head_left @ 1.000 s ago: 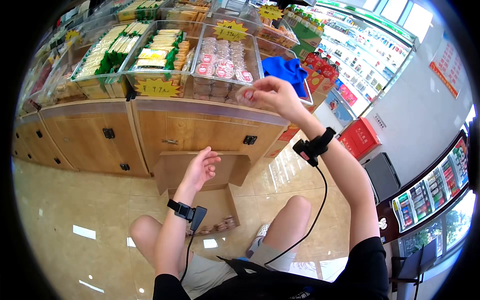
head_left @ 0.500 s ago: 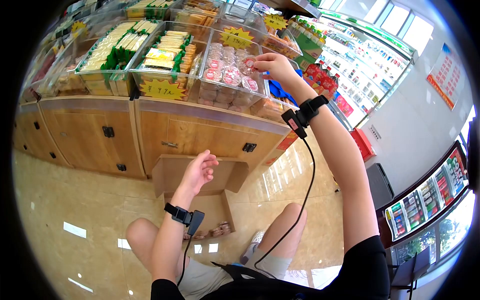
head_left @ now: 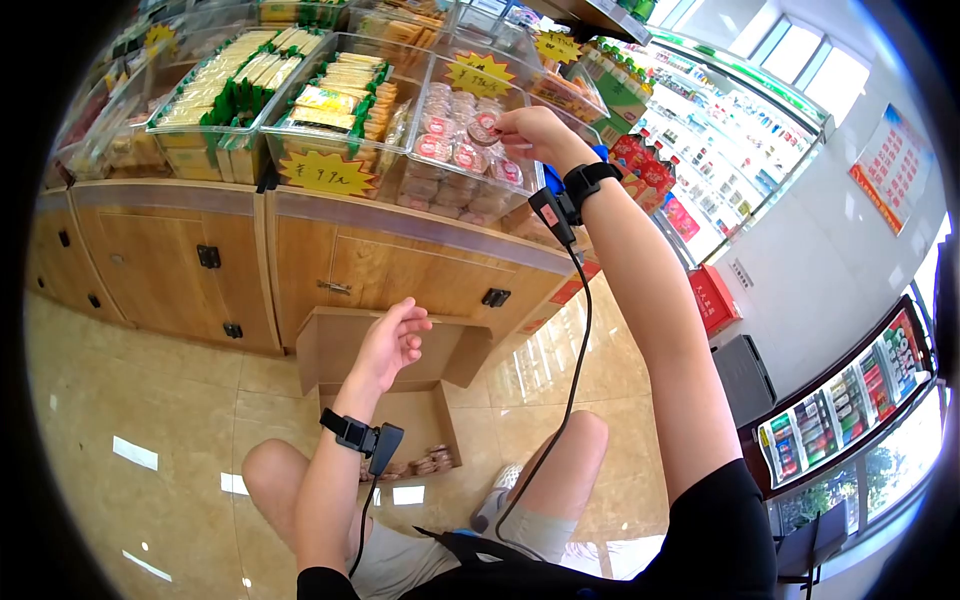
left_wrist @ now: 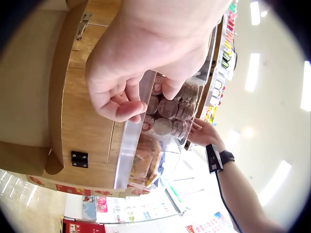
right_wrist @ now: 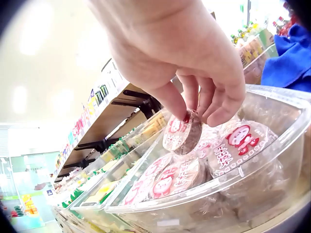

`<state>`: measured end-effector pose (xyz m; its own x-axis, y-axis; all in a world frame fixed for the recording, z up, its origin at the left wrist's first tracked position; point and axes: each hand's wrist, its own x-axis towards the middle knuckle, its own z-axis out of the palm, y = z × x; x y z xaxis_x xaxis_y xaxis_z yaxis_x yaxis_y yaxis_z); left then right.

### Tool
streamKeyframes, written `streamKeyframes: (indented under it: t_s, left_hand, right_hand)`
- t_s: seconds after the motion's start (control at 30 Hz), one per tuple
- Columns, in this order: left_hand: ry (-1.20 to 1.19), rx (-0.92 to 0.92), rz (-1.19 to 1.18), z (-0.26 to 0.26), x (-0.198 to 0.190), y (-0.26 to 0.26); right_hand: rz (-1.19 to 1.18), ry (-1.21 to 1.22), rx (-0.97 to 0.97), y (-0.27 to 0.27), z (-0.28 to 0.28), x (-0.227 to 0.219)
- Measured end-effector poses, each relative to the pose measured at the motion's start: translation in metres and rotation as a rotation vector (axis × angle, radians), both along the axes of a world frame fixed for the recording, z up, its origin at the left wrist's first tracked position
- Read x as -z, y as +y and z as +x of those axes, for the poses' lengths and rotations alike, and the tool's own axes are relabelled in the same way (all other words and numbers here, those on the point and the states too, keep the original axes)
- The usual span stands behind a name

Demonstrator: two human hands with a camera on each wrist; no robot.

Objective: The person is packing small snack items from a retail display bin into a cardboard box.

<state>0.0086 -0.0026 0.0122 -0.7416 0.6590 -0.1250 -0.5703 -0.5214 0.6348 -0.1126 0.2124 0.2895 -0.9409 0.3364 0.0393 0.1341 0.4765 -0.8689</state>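
Note:
My right hand (head_left: 540, 135) pinches a round wrapped cake (head_left: 484, 128) by its edge, over a clear bin (head_left: 408, 165) of similar packs. The right wrist view shows the cake (right_wrist: 182, 132) tilted, with a red printed label, between thumb and fingertips of the hand (right_wrist: 189, 63), just above other packs (right_wrist: 177, 177). My left hand (head_left: 388, 345) hangs in the air with loosely bent fingers, holding nothing, above an open cardboard box (head_left: 430, 410). A few wrapped cakes (head_left: 432, 461) lie at that box's near side.
Bins of sticks in yellow wrappers (head_left: 335, 95) stand left of the cake bin on a wooden counter (head_left: 400, 270). Behind the right hand are a blue cloth (right_wrist: 291, 60) and red-capped bottles (head_left: 640, 165). My knees flank the box on the tiled floor (head_left: 180, 400).
The right hand has carried the cake from the bin's right front corner up and over the packs, moving slightly left. The left hand has barely moved.

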Motion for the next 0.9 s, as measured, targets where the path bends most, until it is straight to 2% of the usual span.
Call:
streamKeyframes:
  t_s: [0.27,0.37,0.9]
  left_hand:
    - [-0.002,0.001,-0.007,-0.002,0.002,-0.002]
    - [0.004,0.004,-0.008,-0.003,0.004,0.0]
    - [-0.003,0.002,-0.037,-0.002,0.003,0.004]
  right_hand:
    - [0.12,-0.114,0.082,0.0,-0.016,0.014]
    - [0.131,-0.127,-0.038,0.006,-0.019,0.018]
    - [0.224,-0.075,-0.193,-0.002,-0.011,0.018]
